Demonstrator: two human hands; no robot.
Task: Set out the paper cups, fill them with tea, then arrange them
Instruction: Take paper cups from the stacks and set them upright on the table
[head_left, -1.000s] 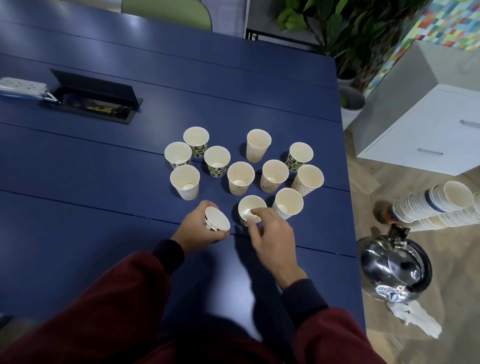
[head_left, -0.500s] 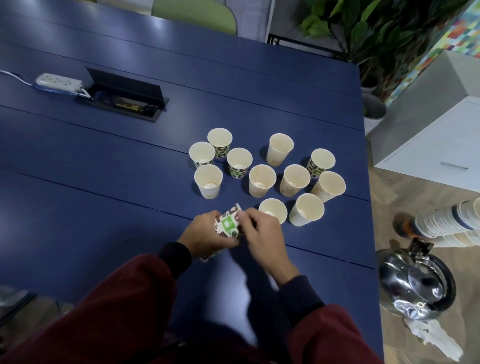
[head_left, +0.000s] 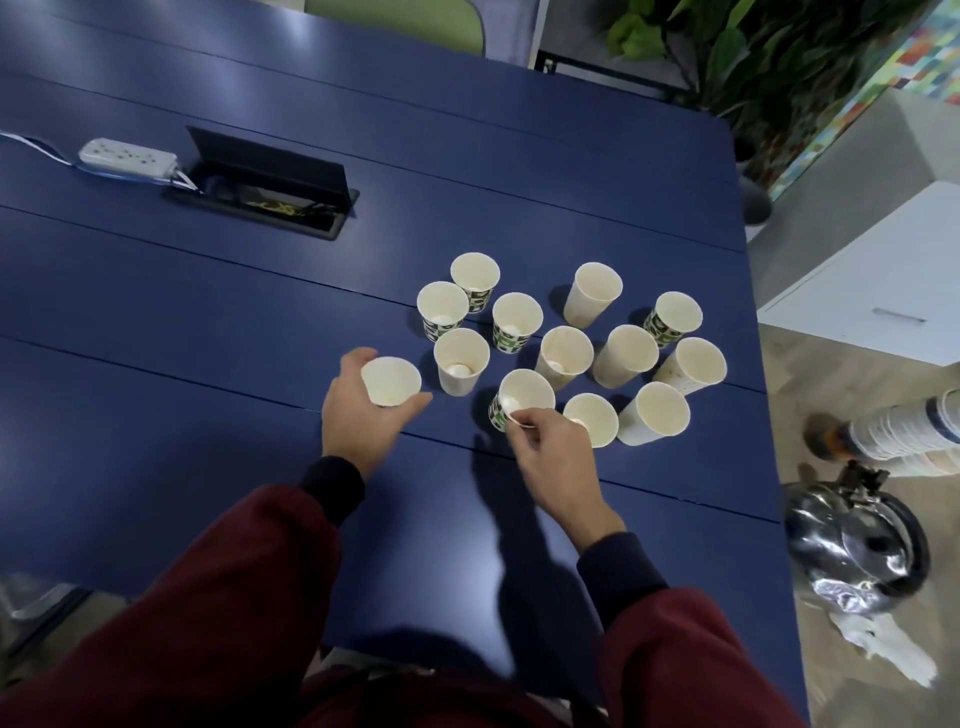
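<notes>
Cream paper, tapered: plain cup (head_left: 390, 383) gripped in left hand (head_left: 356, 423); green-patterned cup (head_left: 524, 397), tilted, pinched at rim by right hand (head_left: 553, 454); smooth blue table (head_left: 208, 389).

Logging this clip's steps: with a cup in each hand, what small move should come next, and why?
Probably lower the left hand's plain cup onto the bare table just left of the standing cups. It is held above the surface, apart from the group, while the right hand pinches a patterned cup's rim among them.
</notes>
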